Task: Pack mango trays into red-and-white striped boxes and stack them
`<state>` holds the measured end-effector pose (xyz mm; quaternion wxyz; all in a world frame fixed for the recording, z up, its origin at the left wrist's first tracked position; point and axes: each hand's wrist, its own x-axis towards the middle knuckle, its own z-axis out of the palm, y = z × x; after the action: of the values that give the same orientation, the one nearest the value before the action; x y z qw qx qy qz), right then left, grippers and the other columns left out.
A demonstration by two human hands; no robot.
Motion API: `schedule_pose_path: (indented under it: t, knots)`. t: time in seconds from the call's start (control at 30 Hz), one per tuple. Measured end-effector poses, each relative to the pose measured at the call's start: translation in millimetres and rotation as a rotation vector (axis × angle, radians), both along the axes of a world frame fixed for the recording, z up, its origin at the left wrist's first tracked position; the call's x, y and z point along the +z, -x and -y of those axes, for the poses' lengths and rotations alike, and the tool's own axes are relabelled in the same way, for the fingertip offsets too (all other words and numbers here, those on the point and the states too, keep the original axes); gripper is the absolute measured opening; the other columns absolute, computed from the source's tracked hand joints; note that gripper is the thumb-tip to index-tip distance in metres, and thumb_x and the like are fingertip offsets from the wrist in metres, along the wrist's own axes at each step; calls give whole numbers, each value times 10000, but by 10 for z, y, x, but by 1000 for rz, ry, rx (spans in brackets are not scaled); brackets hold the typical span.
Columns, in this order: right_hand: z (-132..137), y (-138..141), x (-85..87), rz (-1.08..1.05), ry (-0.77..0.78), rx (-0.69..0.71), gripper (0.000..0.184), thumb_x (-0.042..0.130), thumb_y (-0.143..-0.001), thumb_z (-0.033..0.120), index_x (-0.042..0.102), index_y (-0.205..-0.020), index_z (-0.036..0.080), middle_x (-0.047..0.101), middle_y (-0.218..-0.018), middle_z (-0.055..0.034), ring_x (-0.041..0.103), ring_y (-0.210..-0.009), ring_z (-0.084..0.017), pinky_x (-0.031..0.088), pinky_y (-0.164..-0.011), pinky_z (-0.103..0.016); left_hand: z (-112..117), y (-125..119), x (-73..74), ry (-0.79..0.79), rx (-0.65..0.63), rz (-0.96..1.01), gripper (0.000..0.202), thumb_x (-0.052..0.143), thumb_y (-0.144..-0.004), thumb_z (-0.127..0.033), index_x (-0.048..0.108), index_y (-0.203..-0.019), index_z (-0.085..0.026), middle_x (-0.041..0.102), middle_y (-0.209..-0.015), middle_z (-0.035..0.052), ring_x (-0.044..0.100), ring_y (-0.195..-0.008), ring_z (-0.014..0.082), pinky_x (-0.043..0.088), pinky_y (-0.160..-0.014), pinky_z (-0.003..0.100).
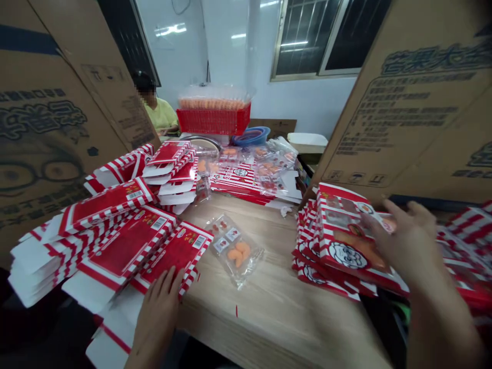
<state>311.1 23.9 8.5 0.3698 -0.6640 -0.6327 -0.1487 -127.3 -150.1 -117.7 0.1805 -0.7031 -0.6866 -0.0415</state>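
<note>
My left hand [163,294] lies with its fingers stretched flat over a red-and-white striped cardboard box [175,251], the nearest of a pile of such boxes with white flaps sticking out. My right hand [407,238], a little blurred, hovers over or touches a box with a cartoon face [348,253] on top of a stack at the right; its fingers are apart. Whether the fingertips touch the box I cannot tell. Between the hands, a clear plastic bag [236,251] lies on the table, holding orange pieces and small printed packets.
Large brown cartons stand at the left [69,123] and right [415,113]. Behind are more clear bags [269,166] on flat printed sheets [246,177], a red basket [215,120], blue basins [251,136] and a person in a yellow top [161,113].
</note>
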Motion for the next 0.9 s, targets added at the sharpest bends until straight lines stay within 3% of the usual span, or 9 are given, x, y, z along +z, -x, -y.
schedule_pose_path:
  t: [0.03,0.1,0.2,0.23,0.33,0.47,0.7,0.8,0.9]
  knots:
    - [101,176,-9,-20,-79,64,600,478,-841,519,652,-1073,-6,552,-1188,-335,538,-1126,-389,448,-853,-521,9,-20,51,-19,-90,-3,471,373,-804,-17,622,-1177,-163,635,-1213,114,576,-1094,245,434,-918,375]
    - [298,616,-76,-86,-122,374,468,470,-877,445,614,-1157,99,599,-1187,-216,543,-1149,-294,421,-959,-465,18,-76,154,-33,-271,13,445,422,-814,-54,618,-1173,-230,659,-1177,52,573,-1080,216,427,-927,346]
    - [403,1322,-395,-129,309,691,354,400,-924,285,593,-1191,155,600,-1229,-151,545,-1168,-228,421,-992,-392,62,-169,193,-114,-398,130,395,473,-814,-90,650,-1067,-337,661,-1150,1,544,-1105,220,370,-999,404]
    - [371,1519,-552,-104,520,693,365,376,-927,232,570,-1228,158,546,-1307,-149,501,-1221,-222,402,-1014,-376,95,-185,167,-138,-397,171,353,490,-814,-110,663,-1017,-342,652,-1160,9,534,-1118,233,354,-1013,440]
    - [181,1892,-1025,-66,712,673,385,395,-881,120,596,-1208,96,529,-1316,-203,507,-1218,-259,398,-1008,-357,216,-107,39,-91,-345,213,279,566,-805,-220,641,-1058,-311,591,-1246,68,503,-1166,279,388,-986,487]
    - [62,2015,-1354,-10,865,649,451,493,-825,147,552,-1264,65,451,-1383,-242,388,-1315,-313,291,-1073,-405,239,208,-40,-79,-191,255,407,480,-866,-246,497,-1273,-241,544,-1297,133,514,-1176,267,486,-897,413]
    - [251,2073,-1383,61,1031,618,778,584,-785,340,273,-1438,54,65,-1525,-243,-6,-1409,-364,-38,-1093,-559,-168,422,207,116,79,513,448,330,-860,-161,561,-1237,-238,577,-1281,92,497,-1229,264,451,-964,455]
    - [195,2006,-1393,24,1066,609,809,618,-767,332,266,-1436,43,61,-1523,-258,-19,-1408,-372,-38,-1088,-569,-173,495,333,172,44,647,444,332,-841,-170,603,-1186,-238,565,-1303,86,495,-1239,241,456,-971,399]
    - [42,1884,-1397,-68,1079,585,741,678,-740,344,392,-1379,102,122,-1529,-239,50,-1411,-373,79,-1094,-557,-105,451,395,262,17,741,390,413,-834,-237,613,-1169,-239,586,-1278,88,547,-1181,235,475,-943,367]
